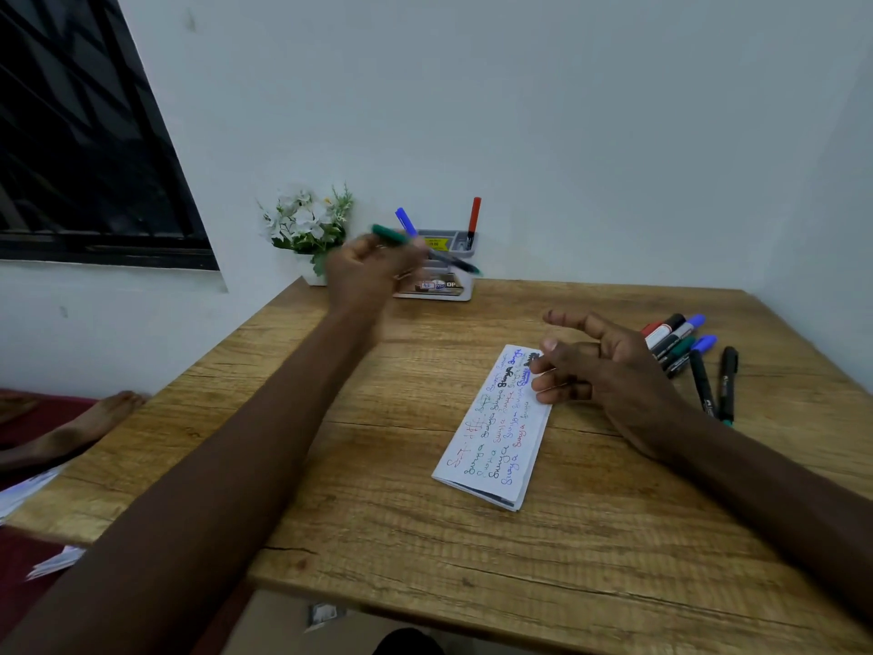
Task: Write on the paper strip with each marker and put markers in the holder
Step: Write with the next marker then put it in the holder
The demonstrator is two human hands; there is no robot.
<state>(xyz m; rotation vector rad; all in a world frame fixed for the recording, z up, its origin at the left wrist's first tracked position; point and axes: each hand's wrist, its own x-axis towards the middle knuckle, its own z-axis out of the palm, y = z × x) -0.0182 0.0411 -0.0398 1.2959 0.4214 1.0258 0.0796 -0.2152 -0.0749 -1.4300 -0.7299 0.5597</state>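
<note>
The strip [493,427] lies on the table [378,512], long axis running away and rightward, covered in coloured writing. My right hand [609,371] is spread over its far end. Beyond, my left hand [368,271] grips a green marker [425,250] crosswise and blurred, just before the holder [463,250].

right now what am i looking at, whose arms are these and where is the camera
No machine here: these are a person's two bare arms, filmed by one camera worn on their head, looking down at a wooden table. The left hand grips a green marker in front of the holder, where a blue marker and a red marker stand. The right hand is open by the far end of the paper strip, which is covered in coloured writing. More loose markers lie to its right.
</note>
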